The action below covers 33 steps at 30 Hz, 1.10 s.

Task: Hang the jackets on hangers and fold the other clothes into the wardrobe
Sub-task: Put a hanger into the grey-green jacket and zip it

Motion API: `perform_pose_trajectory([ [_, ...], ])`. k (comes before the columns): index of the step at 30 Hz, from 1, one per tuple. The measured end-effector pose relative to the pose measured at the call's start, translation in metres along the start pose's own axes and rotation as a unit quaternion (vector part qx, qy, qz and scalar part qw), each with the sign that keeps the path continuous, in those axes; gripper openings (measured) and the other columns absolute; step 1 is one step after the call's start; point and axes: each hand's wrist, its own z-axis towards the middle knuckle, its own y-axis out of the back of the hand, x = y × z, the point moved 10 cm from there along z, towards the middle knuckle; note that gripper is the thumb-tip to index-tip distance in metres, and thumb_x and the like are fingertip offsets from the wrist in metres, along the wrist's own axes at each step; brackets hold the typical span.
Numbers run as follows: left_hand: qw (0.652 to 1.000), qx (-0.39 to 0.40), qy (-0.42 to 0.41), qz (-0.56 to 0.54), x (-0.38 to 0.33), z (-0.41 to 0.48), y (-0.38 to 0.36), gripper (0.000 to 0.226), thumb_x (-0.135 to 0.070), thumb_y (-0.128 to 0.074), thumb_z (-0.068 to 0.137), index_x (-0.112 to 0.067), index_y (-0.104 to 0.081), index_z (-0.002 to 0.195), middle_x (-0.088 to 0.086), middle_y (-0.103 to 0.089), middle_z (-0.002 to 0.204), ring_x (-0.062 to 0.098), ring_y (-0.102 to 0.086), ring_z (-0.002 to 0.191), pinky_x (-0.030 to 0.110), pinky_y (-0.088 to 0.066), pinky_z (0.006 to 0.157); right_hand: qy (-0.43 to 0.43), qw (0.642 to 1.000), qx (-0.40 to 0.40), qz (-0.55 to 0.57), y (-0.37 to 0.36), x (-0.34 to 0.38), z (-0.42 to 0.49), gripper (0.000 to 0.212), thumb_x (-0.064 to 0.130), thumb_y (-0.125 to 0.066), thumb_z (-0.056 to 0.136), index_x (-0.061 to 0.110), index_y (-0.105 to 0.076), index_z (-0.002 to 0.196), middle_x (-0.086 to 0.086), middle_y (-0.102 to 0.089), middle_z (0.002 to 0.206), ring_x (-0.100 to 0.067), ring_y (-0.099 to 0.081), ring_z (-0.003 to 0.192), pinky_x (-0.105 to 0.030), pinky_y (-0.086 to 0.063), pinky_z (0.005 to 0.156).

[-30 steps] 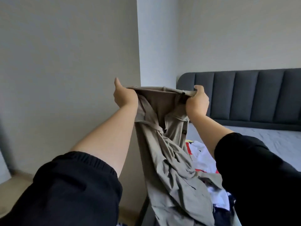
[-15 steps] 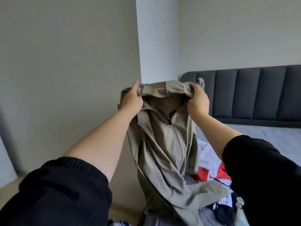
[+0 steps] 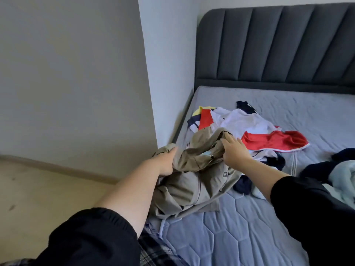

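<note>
We're holding the khaki jacket (image 3: 192, 187) w/ both hands at the bed's (image 3: 249, 227) left edge. The left hand (image 3: 166, 160) is gripping one bunched end and the right hand's (image 3: 235, 153) fingers (image 3: 229, 140) are pinching the other, prob. to spread it for a hanger. The other clothes (image 3: 245, 121) are lying just behind.

Your left hand (image 3: 165, 160) grips a bunched edge of the beige jacket (image 3: 192, 189) at centre frame, and your right hand (image 3: 235, 154) clutches another fold beside it. The jacket lies crumpled on the bed (image 3: 249, 231), touching a pile of red, white and navy clothes (image 3: 247, 123) below the dark headboard (image 3: 278, 45).
</note>
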Motion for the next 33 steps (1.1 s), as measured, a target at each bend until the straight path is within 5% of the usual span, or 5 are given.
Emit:
perform_pose_trajectory([
  [9,0.992,-0.087,0.062,0.062,0.051,0.029,-0.034,0.038,-0.02,-0.044,0.094,-0.032,-0.055,0.128,0.003,-0.053,0.136,0.028,-0.051,0.122,0.034,-0.043,0.095,-0.089,0.995,-0.033,0.042,-0.054,-0.021,0.001,0.042,0.003,-0.05,0.081,0.007,-0.049,0.123,-0.014,-0.043,0.129,-0.033,-0.042,0.119,-0.037,-0.039,0.08],
  [16,0.967,-0.232,0.09,0.044,0.069,0.035,-0.018,0.062,-0.001,-0.053,0.083,-0.02,-0.038,0.14,0.011,-0.033,0.14,0.031,-0.037,0.123,0.037,-0.04,0.096,-0.039,0.965,0.255,0.053,-0.15,-0.006,0.002,0.087,0.008,-0.06,0.077,0.031,-0.017,0.148,-0.008,-0.026,0.146,-0.034,-0.03,0.133,-0.05,-0.039,0.103],
  [22,0.95,-0.055,0.164,-0.261,0.088,0.059,-0.067,0.064,-0.004,-0.046,0.086,-0.015,-0.029,0.147,0.012,-0.037,0.148,0.033,-0.041,0.131,0.039,-0.037,0.106,-0.191,0.964,0.099,0.154,-0.135,-0.038,0.012,0.02,0.01,-0.047,0.083,0.015,-0.061,0.095,-0.009,-0.064,0.103,-0.029,-0.057,0.091,-0.032,-0.045,0.072],
  [27,0.939,-0.056,0.191,-0.28,0.095,0.049,-0.062,0.02,-0.002,-0.042,0.087,-0.006,-0.057,0.074,0.013,-0.055,0.071,0.028,-0.052,0.058,0.026,-0.04,0.049,-0.242,0.908,0.042,0.338,-0.124,-0.044,0.013,0.019,-0.001,-0.043,0.085,0.005,-0.057,0.073,-0.013,-0.058,0.085,-0.029,-0.052,0.084,-0.028,-0.035,0.067],
  [33,0.937,-0.172,0.148,-0.267,0.074,0.037,0.015,0.034,0.005,-0.04,0.085,-0.01,-0.035,0.055,0.004,-0.035,0.06,0.021,-0.037,0.067,0.027,-0.027,0.056,-0.197,0.884,-0.053,0.421,-0.052,-0.011,0.023,0.027,-0.007,-0.039,0.079,0.008,-0.059,0.091,-0.011,-0.059,0.086,-0.026,-0.053,0.082,-0.026,-0.037,0.062],
])
